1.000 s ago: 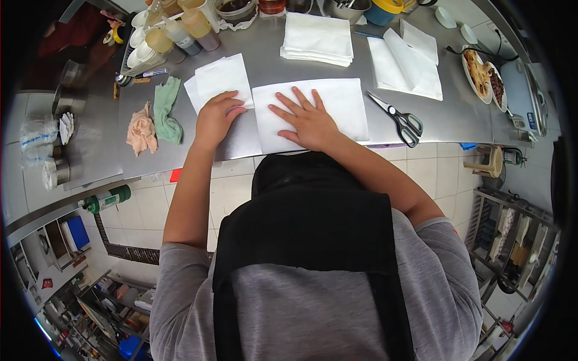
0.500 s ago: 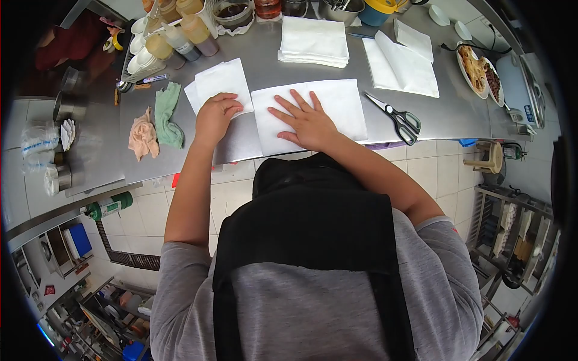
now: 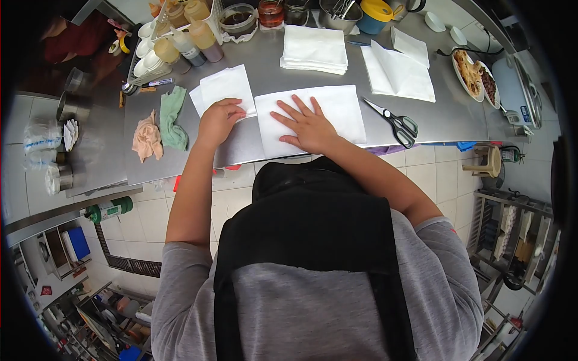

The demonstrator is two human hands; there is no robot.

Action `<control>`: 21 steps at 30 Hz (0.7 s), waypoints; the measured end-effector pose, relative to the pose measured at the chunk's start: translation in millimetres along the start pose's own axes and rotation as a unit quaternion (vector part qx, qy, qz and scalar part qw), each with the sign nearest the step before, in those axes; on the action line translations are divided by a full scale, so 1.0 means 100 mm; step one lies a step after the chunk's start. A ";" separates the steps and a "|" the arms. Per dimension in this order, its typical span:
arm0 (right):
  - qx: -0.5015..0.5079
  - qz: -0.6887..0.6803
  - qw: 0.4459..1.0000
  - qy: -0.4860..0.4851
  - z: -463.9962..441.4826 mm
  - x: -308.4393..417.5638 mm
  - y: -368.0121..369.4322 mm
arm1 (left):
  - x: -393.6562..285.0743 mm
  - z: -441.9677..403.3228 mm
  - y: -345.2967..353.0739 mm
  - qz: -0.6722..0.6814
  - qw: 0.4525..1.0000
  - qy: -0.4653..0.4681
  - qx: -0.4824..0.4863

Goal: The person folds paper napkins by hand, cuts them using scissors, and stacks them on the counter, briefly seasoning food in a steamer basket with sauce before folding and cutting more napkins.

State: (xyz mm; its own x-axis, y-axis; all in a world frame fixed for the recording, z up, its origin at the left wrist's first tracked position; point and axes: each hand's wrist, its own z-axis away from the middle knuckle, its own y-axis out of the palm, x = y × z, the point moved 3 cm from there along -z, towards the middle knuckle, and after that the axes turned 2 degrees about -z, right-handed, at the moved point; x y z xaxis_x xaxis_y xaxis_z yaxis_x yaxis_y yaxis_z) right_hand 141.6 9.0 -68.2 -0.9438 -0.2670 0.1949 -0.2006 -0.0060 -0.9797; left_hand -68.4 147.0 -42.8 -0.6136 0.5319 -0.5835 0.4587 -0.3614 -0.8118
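Observation:
My right hand (image 3: 308,126) lies flat with fingers spread on a white rectangular sheet (image 3: 343,111) near the counter's front edge. To its left, my left hand (image 3: 221,120) rests at the lower edge of some smaller white sheets (image 3: 227,85), its fingers bent together; whether they pinch a sheet is too small to tell. Black-handled scissors (image 3: 394,121) lie partly spread beside the large sheet. Behind it sits a folded white stack (image 3: 313,49). More white sheets (image 3: 400,75), one folded over, lie at the back right.
Green (image 3: 173,117) and peach (image 3: 147,136) cloths lie on the steel counter (image 3: 241,144) at left. Sauce bottles (image 3: 205,41) and cups fill a back-left rack. Jars, a metal bowl (image 3: 341,17) and a yellow-lidded tub (image 3: 376,15) line the back. Food plates (image 3: 469,75) stand right.
The view has shifted slightly, so the counter items appear a little lower. My left fingers have drawn closer together over the small sheets. My right hand stays flat on the large sheet.

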 end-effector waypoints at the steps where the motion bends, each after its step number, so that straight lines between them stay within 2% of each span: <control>1: -0.002 0.001 1.000 0.000 0.00 0.00 0.00 | -0.01 0.00 -0.01 -0.002 1.000 -0.004 0.000; 5: -0.002 0.009 1.000 -0.002 0.00 -0.01 0.02 | -0.01 0.01 0.01 -0.032 0.999 0.016 -0.009; 7: -0.013 0.011 1.000 -0.006 -0.01 -0.01 0.00 | -0.08 0.03 -0.02 -0.039 0.996 0.028 -0.077; 8: -0.014 0.012 1.000 -0.006 -0.03 -0.01 -0.01 | -0.11 0.05 -0.01 -0.039 0.996 0.029 -0.077; 10: -0.031 -0.194 0.976 0.097 -0.15 0.01 -0.19 | -0.36 0.15 -0.12 -0.084 0.984 0.076 -0.139; 11: -0.030 -0.195 0.975 0.098 -0.22 0.07 -0.29 | -0.42 0.17 -0.14 -0.084 0.984 0.076 -0.138; 13: -0.209 -0.221 0.951 0.051 -0.31 0.20 -0.67 | -0.67 0.26 -0.18 -0.069 0.962 0.216 -0.155; 14: -0.208 -0.222 0.951 0.052 -0.31 0.21 -0.79 | -0.80 0.30 -0.19 -0.069 0.962 0.215 -0.154; 16: -0.156 -0.108 0.979 -0.071 -0.27 0.30 -1.05 | -1.08 0.39 -0.26 -0.023 0.962 0.189 -0.195; 17: -0.168 -0.178 0.966 -0.085 -0.18 0.37 -1.25 | -1.06 0.42 -0.24 -0.027 0.968 0.170 -0.182; 19: 0.014 -0.273 0.962 0.001 0.09 0.38 -1.73 | -1.06 0.46 -0.27 0.019 0.973 0.145 -0.181; 21: -0.001 -0.494 0.868 0.049 0.40 0.13 -1.97 | -1.06 0.48 -0.33 0.067 0.974 0.118 -0.179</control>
State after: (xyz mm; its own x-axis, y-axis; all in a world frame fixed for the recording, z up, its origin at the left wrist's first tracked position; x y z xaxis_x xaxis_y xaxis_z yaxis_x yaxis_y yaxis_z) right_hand 179.7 -32.0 125.4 -0.3288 -0.0500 0.9431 -0.9251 -0.1838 -0.3323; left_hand -49.4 65.6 45.0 -0.3871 0.6743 -0.6289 0.7454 -0.1727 -0.6439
